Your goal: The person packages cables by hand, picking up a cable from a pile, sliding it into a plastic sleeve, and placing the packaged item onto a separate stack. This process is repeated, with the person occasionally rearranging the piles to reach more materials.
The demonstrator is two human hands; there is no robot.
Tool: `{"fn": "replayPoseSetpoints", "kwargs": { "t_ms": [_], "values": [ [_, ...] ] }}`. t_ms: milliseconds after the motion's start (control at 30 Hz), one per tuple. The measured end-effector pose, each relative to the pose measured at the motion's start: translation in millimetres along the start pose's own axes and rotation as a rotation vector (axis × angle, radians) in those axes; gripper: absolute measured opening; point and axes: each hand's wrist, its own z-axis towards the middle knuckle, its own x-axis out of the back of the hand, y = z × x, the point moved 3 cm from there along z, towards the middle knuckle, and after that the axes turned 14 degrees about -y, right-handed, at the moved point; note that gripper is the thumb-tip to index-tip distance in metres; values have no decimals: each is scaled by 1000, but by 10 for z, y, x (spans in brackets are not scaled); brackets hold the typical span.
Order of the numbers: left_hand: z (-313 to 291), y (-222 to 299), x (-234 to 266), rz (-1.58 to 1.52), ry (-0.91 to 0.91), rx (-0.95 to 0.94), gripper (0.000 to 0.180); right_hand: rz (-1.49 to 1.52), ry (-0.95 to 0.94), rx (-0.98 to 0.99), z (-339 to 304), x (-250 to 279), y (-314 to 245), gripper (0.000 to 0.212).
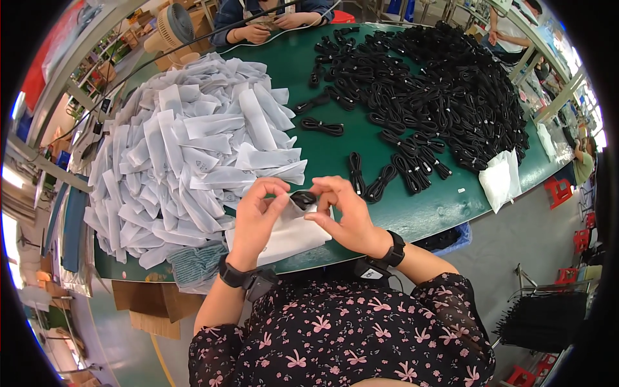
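Observation:
My left hand (259,216) pinches the edge of a white translucent bag (284,224) near the table's front edge. A coiled black cable (303,199) sits at the bag's mouth, partly inside it. My right hand (348,216) curls around the cable's right side, its thumb and fingers bent toward the bag. More flat white bags (303,242) appear to lie beneath my hands; their number is hidden. To the left rises a big heap of filled white bags (187,142). Loose bundled black cables (445,90) cover the table's far right.
The green table (290,61) has a curved-looking front edge. A teal striped cloth (195,266) lies at its front left, a white plastic bag (500,180) at its right edge. Across it, a co-worker's hands (258,31) hold something small. A fan (175,26) stands behind the heap.

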Motion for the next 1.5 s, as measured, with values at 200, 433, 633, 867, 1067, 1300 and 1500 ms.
{"fn": "replayPoseSetpoints", "kwargs": {
  "t_ms": [200, 433, 633, 867, 1067, 1300, 1500],
  "values": [
    [154, 25, 25, -648, -82, 100, 16, -140, -157, 166, 185, 101, -133, 43],
    [307, 98, 1078, 592, 685, -223, 24, -765, -86, -259, 134, 555, 368, 34],
    [-209, -104, -81, 493, -55, 3, 28, -1043, -275, -359, -200, 463, 721, 33],
    [-352, -402, -288, 755, -69, -51, 32, -719, -121, -350, -296, 454, 621, 27],
    [-408, -425, -349, 644, -45, -45, 29, -303, -114, -492, -403, 341, 553, 29],
    [-387, -573, -525, 681, 42, -4, 19, -260, -55, -180, -438, 141, 321, 36],
    [-414, -555, -455, 366, 61, 134, 11, -465, -190, -111, -518, 73, 184, 39]
  ]
}}
